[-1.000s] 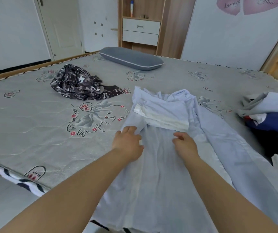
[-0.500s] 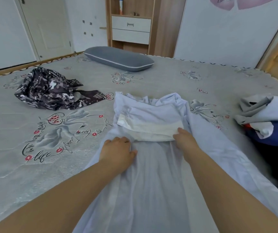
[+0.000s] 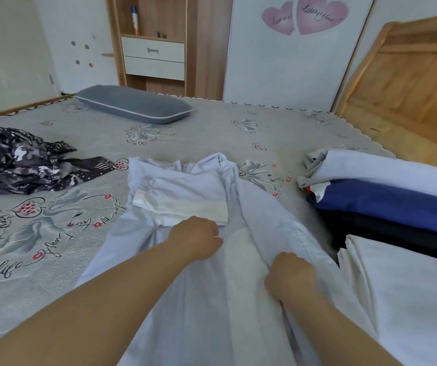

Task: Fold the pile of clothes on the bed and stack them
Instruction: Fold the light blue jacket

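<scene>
A pale lilac garment [image 3: 185, 186] lies spread lengthwise on the bed [image 3: 212, 122], its white waistband part turned over near the far end. My left hand [image 3: 196, 237] rests on its middle just below the white band, fingers curled down onto the cloth. My right hand [image 3: 289, 273] is closed on a raised fold along the garment's right edge. A dark camouflage-print garment [image 3: 19, 159] lies crumpled at the left. A stack of folded clothes [image 3: 386, 196], white, blue and black, sits at the right, with another white piece [image 3: 407, 294] in front of it.
A grey pillow [image 3: 133, 104] lies at the bed's far side. Beyond it stand a wooden cabinet with white drawers [image 3: 154, 56] and a white wall with pink hearts. A wooden headboard [image 3: 407, 80] rises at the right.
My view has swung right and up. My right hand moved back from the white band to the garment's right edge and gripped a fold; my left hand slid right to the middle.
</scene>
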